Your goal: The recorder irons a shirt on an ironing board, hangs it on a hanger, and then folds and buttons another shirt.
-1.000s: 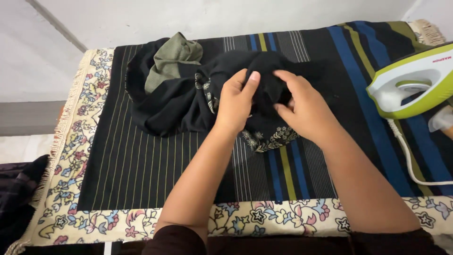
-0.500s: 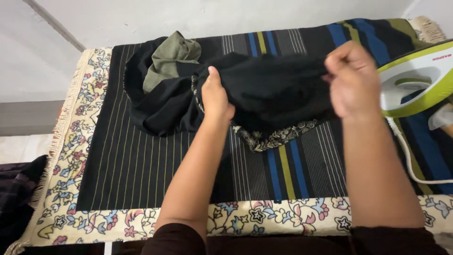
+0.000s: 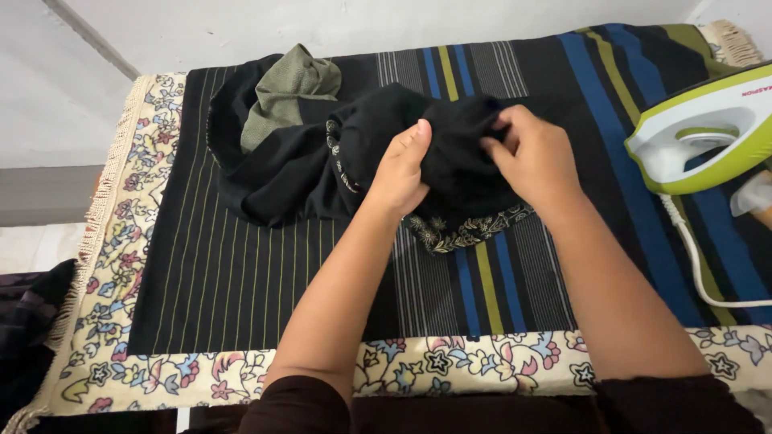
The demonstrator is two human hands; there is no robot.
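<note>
Black garment (image 3: 450, 153) bunched btwn both hands: left hand (image 3: 400, 169) + right hand (image 3: 535, 157) pinching fabric; iron (image 3: 708, 133) right of right hand.

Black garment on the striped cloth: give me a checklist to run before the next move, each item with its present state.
1. Left hand grips the black garment: ok.
2. Right hand grips it too: ok.
3. Garment lying flat: not ok, bunched, with its patterned trim folded under.
4. Olive cloth clear of the garment: not ok, it lies on it.
5. Iron away from both hands: ok.
6. Iron hot: cannot tell.
</note>
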